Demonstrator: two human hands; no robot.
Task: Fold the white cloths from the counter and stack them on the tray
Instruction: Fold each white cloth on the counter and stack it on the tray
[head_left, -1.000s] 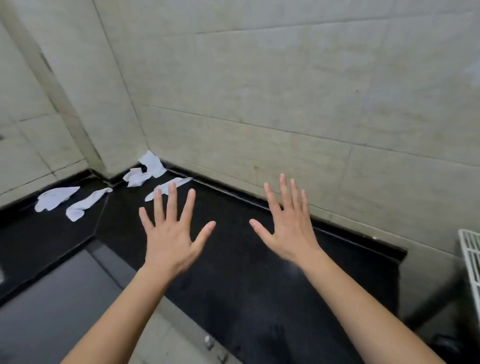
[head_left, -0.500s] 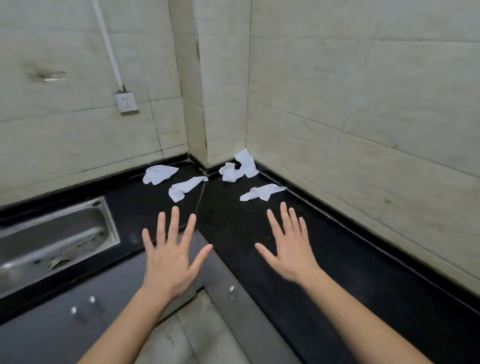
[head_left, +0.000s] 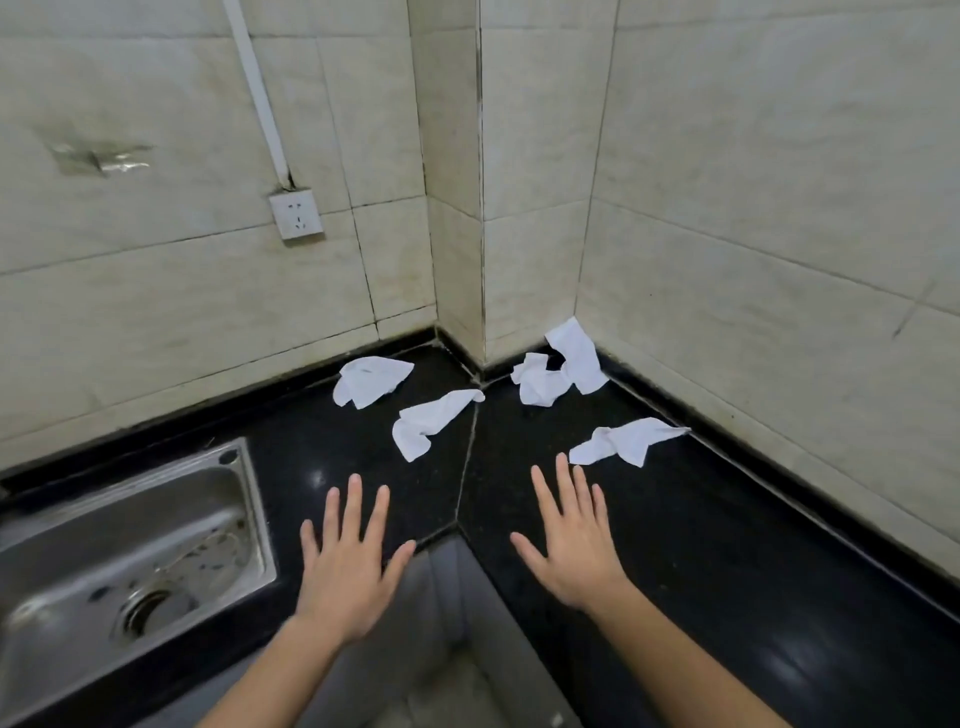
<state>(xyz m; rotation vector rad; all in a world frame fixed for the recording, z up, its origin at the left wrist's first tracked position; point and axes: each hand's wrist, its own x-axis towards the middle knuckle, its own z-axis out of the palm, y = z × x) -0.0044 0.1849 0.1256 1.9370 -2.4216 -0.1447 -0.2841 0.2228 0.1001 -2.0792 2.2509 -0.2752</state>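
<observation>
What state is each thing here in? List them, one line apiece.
left hand: open, fingers spread, holding nothing
right hand: open, fingers spread, holding nothing
cloth by the right wall: crumpled, unfolded
cloth in the corner: crumpled, one end against the wall
cloth at the counter seam: twisted, unfolded
cloth by the back wall: loosely bunched, unfolded
sink: no water, basin stained
wall socket: nothing plugged in

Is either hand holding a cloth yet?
No: the left hand and right hand are both spread open and empty, short of the crumpled white cloths on the black counter.
</observation>
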